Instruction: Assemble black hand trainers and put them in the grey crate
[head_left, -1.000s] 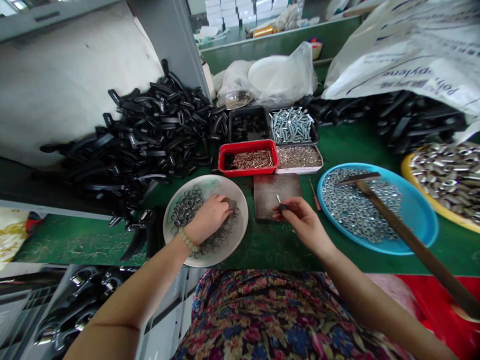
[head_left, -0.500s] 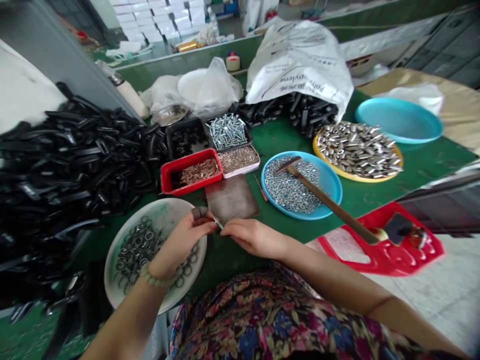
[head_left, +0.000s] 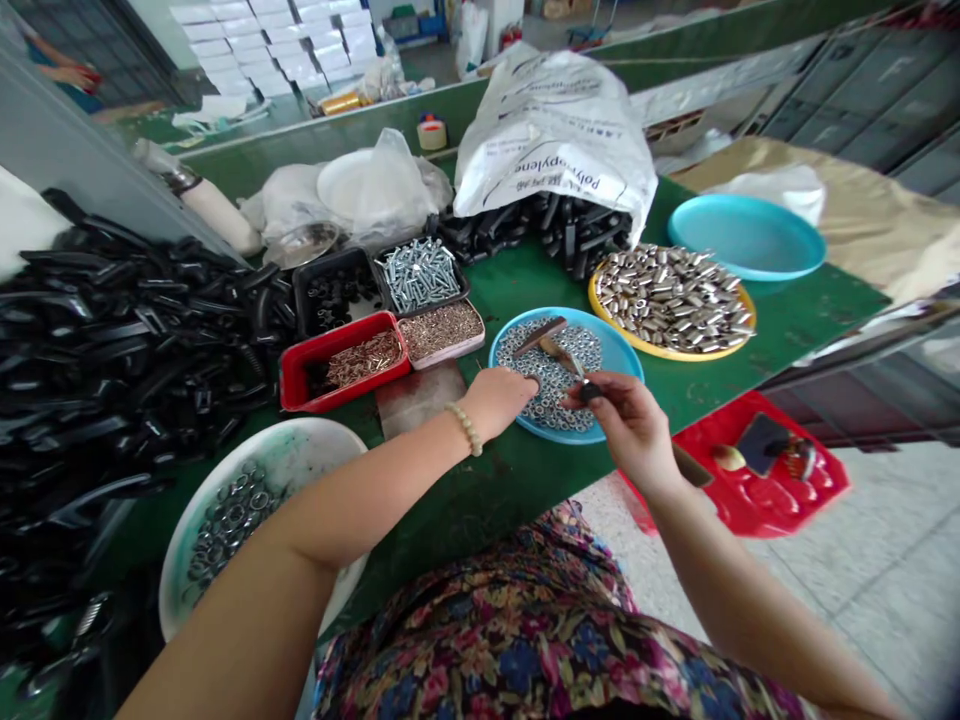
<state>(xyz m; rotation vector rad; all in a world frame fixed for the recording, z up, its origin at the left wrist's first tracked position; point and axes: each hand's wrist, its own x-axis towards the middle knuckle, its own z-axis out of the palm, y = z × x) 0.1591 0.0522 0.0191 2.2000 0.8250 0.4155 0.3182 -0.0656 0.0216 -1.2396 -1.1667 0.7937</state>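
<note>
My right hand (head_left: 637, 428) pinches a black-headed screw (head_left: 590, 390) between thumb and fingers, its metal shank pointing up and left. It is held over the right part of a blue tray (head_left: 622, 365) full of small metal nuts (head_left: 546, 385). At the tray's left edge is my left hand (head_left: 499, 398), with a beaded bracelet on the wrist. Its fingers are curled down toward the nuts, and a dark band shows on one finger. What these fingertips hold, if anything, is hidden. A hammer (head_left: 541, 338) lies across the tray, its handle partly behind my right hand.
Left stand a white basin (head_left: 172, 540) of metal rings and a heap of black handles (head_left: 127, 330). Behind are a red box (head_left: 289, 385) of copper-coloured pins and a box of bolts (head_left: 420, 275). A yellow tray (head_left: 637, 345) of metal sleeves and a red tray (head_left: 757, 510) lie right.
Both hands have moved right, from beside the white basin to the blue tray. They were together on a small metal piece and are now apart. The view has shifted slightly.
</note>
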